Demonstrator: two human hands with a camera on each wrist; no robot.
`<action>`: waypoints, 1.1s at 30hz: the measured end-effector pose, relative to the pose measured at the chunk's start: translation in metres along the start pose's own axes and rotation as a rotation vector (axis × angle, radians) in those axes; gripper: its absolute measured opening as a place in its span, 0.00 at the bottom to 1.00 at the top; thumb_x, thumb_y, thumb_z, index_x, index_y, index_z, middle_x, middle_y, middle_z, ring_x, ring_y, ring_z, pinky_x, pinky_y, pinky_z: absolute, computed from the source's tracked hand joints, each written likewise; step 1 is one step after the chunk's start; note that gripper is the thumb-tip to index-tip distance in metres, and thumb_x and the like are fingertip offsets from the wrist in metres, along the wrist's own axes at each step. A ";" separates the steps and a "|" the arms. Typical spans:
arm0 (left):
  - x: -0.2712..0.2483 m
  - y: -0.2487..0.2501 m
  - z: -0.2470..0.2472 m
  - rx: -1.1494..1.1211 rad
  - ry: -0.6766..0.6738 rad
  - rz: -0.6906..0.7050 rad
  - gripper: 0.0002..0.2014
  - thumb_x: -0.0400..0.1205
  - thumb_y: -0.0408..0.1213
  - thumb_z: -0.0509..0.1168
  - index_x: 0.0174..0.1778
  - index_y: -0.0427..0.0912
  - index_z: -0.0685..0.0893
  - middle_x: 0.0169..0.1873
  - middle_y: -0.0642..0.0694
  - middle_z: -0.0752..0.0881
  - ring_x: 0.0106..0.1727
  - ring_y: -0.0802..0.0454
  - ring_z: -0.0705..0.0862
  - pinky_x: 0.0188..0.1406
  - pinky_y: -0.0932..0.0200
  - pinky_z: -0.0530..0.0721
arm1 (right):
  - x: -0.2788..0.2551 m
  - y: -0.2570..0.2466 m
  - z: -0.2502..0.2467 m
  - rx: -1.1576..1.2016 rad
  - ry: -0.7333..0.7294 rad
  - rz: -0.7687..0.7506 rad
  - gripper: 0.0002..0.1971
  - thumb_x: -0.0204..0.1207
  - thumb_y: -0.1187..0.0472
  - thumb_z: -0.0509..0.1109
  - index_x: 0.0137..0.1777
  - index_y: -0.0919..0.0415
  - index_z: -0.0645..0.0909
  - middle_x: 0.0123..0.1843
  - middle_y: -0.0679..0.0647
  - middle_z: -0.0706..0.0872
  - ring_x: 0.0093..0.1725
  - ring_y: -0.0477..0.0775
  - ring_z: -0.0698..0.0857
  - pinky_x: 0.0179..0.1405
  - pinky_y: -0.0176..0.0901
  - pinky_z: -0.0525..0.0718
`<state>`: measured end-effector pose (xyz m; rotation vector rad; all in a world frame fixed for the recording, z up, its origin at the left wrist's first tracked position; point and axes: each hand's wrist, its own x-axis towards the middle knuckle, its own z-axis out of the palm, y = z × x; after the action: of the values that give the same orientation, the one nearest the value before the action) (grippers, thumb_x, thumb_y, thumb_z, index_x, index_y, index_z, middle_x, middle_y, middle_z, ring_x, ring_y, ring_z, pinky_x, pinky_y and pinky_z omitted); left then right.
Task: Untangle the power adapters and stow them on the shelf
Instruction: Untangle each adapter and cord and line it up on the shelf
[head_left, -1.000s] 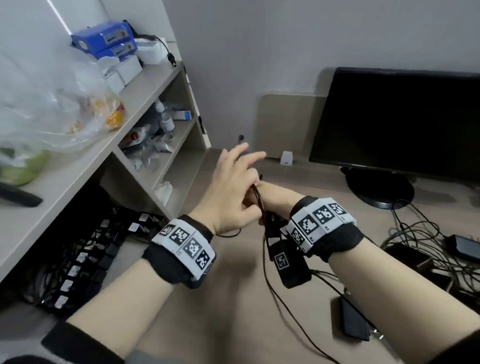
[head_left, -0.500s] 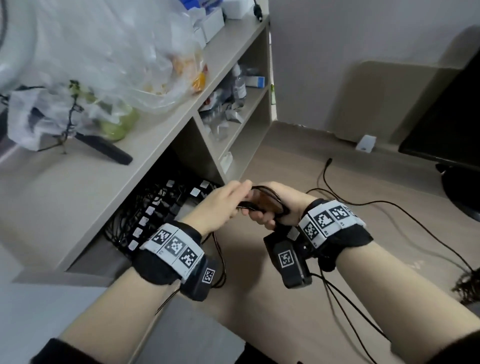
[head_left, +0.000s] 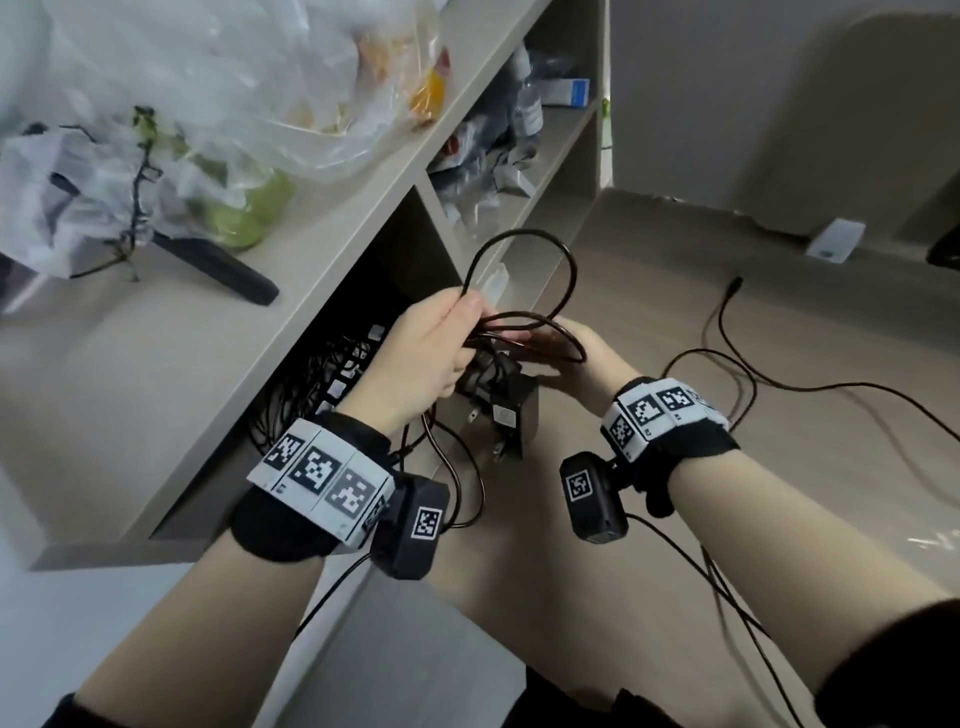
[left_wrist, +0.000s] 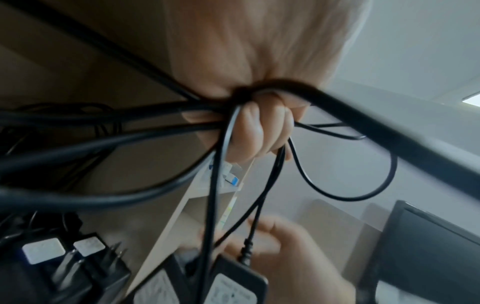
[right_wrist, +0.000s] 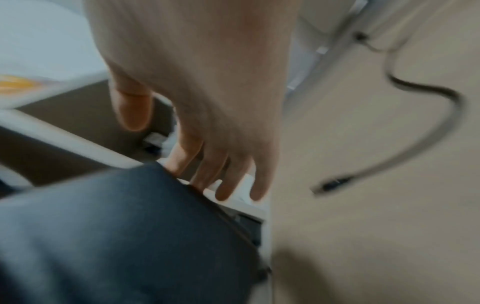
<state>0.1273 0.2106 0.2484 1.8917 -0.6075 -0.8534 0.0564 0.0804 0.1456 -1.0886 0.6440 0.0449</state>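
Observation:
My left hand (head_left: 431, 353) grips a bundle of black cable loops (head_left: 519, 249), fingers curled round them (left_wrist: 259, 127). A black power adapter (head_left: 506, 410) with a white label hangs below that hand, prongs pointing down-left. My right hand (head_left: 582, 358) is just right of it under the loops. Its fingers (right_wrist: 221, 174) lie fairly straight against the adapter's dark body (right_wrist: 116, 236). Both hands are in front of the shelf's (head_left: 332, 260) lower compartment, where several labelled adapters (head_left: 343, 374) lie with their cords.
Clear plastic bags (head_left: 234, 78) and a black bar (head_left: 218, 265) sit on the shelf top. Bottles and packets fill the middle shelf (head_left: 519, 130). A loose black cable (head_left: 727, 332) trails over the desk to the right. A monitor edge (head_left: 945, 249) shows far right.
The view has swung left toward the shelf. Both hands have carried the adapter and its cord to the lower compartment, and a cable loop now stands up above my left hand.

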 end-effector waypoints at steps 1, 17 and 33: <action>0.002 0.001 -0.002 0.000 -0.001 0.000 0.15 0.88 0.43 0.50 0.44 0.39 0.76 0.13 0.56 0.63 0.12 0.63 0.57 0.13 0.72 0.55 | 0.004 0.013 -0.004 0.080 -0.037 0.067 0.12 0.80 0.58 0.61 0.49 0.55 0.87 0.55 0.55 0.90 0.60 0.54 0.84 0.66 0.54 0.71; 0.025 -0.027 -0.025 0.975 0.221 -0.058 0.26 0.87 0.49 0.46 0.37 0.40 0.84 0.33 0.44 0.84 0.41 0.44 0.81 0.43 0.57 0.77 | 0.017 0.066 -0.014 0.364 -0.059 0.560 0.11 0.77 0.46 0.62 0.39 0.51 0.75 0.36 0.51 0.79 0.34 0.50 0.80 0.39 0.43 0.77; 0.073 -0.082 -0.062 1.588 0.222 -0.307 0.18 0.86 0.47 0.52 0.62 0.47 0.83 0.58 0.42 0.84 0.62 0.40 0.79 0.58 0.51 0.73 | 0.052 0.065 0.081 0.351 0.020 0.697 0.13 0.78 0.48 0.62 0.45 0.58 0.78 0.40 0.54 0.84 0.42 0.54 0.83 0.40 0.44 0.81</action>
<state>0.2263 0.2287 0.1718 3.4996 -0.9933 -0.1911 0.1147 0.1647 0.0908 -0.4904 0.9840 0.5045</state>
